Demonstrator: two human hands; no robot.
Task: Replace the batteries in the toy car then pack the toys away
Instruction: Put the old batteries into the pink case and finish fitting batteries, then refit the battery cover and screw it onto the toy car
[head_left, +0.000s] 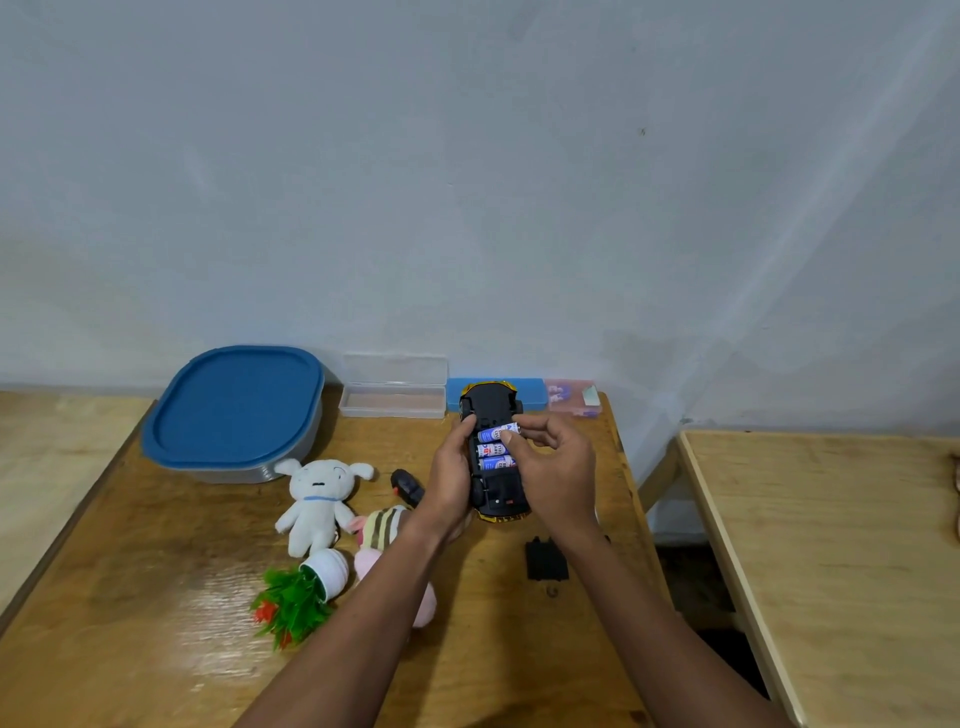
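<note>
Toy car (491, 402) in left hand (449, 483) sits near table edge (622, 467).

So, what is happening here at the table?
A person holds the toy car upside down with the left hand. The right hand pinches one battery at the open compartment; two more batteries lie in it. The black cover lies on the table, and the soft toys wait beside the closed box.
</note>
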